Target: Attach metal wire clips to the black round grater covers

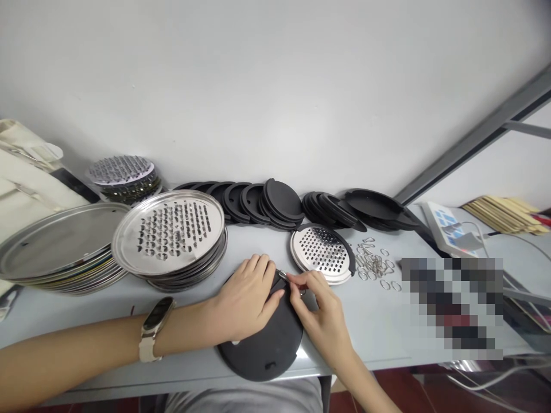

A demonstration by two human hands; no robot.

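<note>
A flat, round black plastic disc (pixel 269 347) lies near the table's front edge, with a small slot near its lower rim. My left hand (pixel 245 298) rests across its upper part, fingers curled over it and thumb pointing right. At the disc's upper right edge, my right hand (pixel 318 312) pinches a small metal clip (pixel 282 275) between thumb and forefinger. Fingers partly hide the clip. Just behind my right hand sits a round metal grater plate (pixel 321 249) with a black rim piece. Loose metal rings and clips (pixel 373 261) are heaped to its right.
Grater plates (pixel 170 232) are stacked at left, beside larger metal discs (pixel 73 229) and a pile of spiky discs (pixel 123 169). Black plastic parts (pixel 282 201) line the wall. A power strip (pixel 447 226) lies at right, near a pixelated patch and a grey metal frame (pixel 477 135).
</note>
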